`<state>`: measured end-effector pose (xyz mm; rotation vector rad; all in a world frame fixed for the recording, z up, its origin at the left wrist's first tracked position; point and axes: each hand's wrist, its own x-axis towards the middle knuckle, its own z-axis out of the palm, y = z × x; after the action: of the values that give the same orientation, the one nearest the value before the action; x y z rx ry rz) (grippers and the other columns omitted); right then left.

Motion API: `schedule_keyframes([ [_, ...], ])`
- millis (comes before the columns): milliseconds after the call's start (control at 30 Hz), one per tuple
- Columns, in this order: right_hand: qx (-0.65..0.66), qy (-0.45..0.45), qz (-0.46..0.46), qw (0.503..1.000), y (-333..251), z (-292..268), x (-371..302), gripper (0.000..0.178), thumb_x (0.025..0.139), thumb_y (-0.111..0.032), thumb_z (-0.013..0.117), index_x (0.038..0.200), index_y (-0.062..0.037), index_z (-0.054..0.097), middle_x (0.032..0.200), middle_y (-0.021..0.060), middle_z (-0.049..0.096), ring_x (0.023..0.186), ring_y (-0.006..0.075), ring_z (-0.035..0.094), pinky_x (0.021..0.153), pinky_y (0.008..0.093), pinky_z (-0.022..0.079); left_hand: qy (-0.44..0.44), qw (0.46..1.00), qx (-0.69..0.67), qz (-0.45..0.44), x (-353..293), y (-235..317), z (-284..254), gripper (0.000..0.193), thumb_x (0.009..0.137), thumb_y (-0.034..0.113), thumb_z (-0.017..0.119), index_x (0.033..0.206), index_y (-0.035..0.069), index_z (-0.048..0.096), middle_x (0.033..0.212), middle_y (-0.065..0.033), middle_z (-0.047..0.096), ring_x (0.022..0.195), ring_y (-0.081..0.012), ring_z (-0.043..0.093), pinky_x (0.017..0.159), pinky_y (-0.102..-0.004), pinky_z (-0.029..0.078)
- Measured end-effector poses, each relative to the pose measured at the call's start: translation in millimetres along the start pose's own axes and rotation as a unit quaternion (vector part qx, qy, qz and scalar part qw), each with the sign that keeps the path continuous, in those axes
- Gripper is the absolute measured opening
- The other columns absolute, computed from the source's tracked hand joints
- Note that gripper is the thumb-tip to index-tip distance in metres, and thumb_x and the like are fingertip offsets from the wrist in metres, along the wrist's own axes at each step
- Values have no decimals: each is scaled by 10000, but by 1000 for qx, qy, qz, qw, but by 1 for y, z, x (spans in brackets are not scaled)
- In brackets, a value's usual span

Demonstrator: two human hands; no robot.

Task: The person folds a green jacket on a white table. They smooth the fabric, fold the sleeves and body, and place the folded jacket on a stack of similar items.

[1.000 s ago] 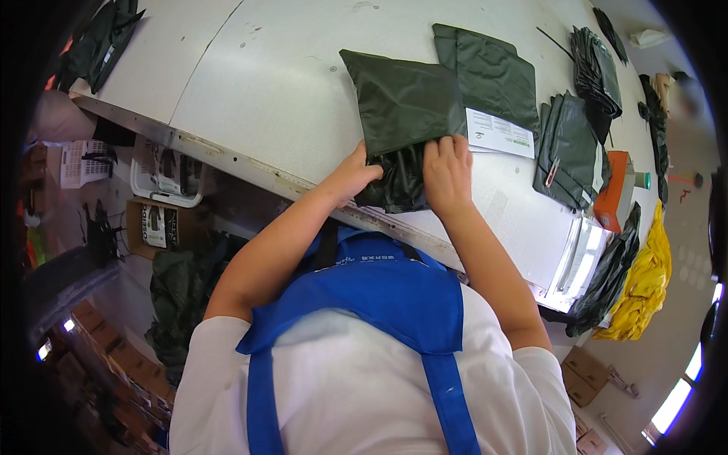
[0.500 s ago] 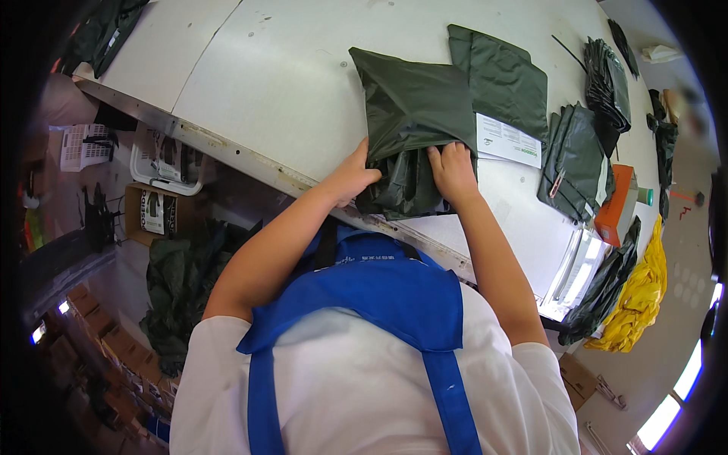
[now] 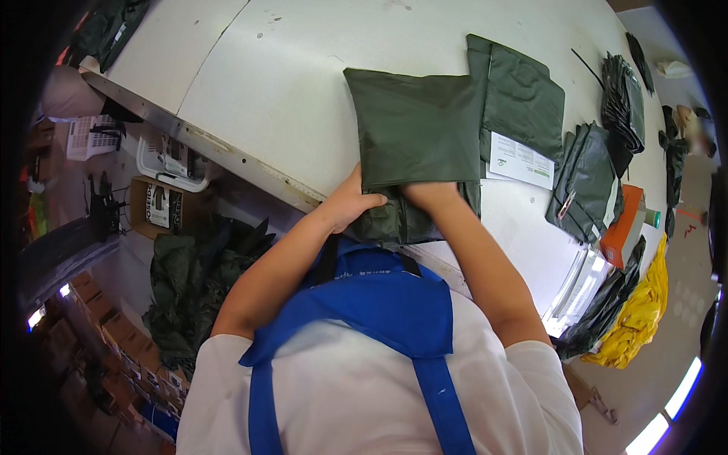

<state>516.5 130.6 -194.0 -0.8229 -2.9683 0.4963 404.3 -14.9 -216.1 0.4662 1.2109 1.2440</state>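
Observation:
A dark green fabric pouch [image 3: 417, 125] lies near the table's front edge, its mouth toward me. Folded dark green fabric [image 3: 383, 222] bunches at that mouth, partly inside it. My left hand [image 3: 353, 202] pinches the pouch's left side by the opening, thumb on top and fingers mostly hidden. Up to the knuckles, my right hand [image 3: 432, 196] is tucked under the upper layer, so its fingers are out of sight. Just beyond, to the right, lie more flat green pouches [image 3: 523, 102] with a white printed sheet [image 3: 522, 161] by their near edge.
On the right of the white table [image 3: 280, 83] are a stack of folded green pieces [image 3: 584, 182], black bundles [image 3: 623, 102], an orange box [image 3: 623, 227] and a yellow garment [image 3: 633, 311]. Below left, dark fabric [image 3: 189, 280] is heaped beside a cardboard box [image 3: 144, 216]. Another person's arm shows at far left.
My right hand has pushed deeper under the pouch's upper layer, and its fingers have gone from sight. The pouch's top now lies smoother and flatter. My left hand keeps to the left side.

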Motion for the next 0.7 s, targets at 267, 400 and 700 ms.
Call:
schedule_keyframes([
  [267,-15,68,-8,998,11,12,17,434,853,-349,521,1181,-72,588,1233,185,555,1147,344,496,990,443,365,32,997,-40,-51,-1,5,-2,834,795,4,604,1476,58,125,1443,-129,314,1315,-232,323,1081,-339,268],
  [400,65,57,20,996,6,26,46,417,857,-337,517,1170,-72,593,1220,183,561,1131,340,506,977,434,377,16,995,-51,-82,0,16,0,899,777,36,649,1482,64,92,1441,-127,318,1326,-234,303,1096,-345,239],
  [700,213,-28,62,975,-1,25,51,380,864,-309,508,1145,-72,603,1191,176,576,1097,330,527,948,414,405,38,985,-111,-128,9,14,-19,861,804,23,663,1481,117,139,1400,-99,384,1306,-220,340,1068,-341,293],
])
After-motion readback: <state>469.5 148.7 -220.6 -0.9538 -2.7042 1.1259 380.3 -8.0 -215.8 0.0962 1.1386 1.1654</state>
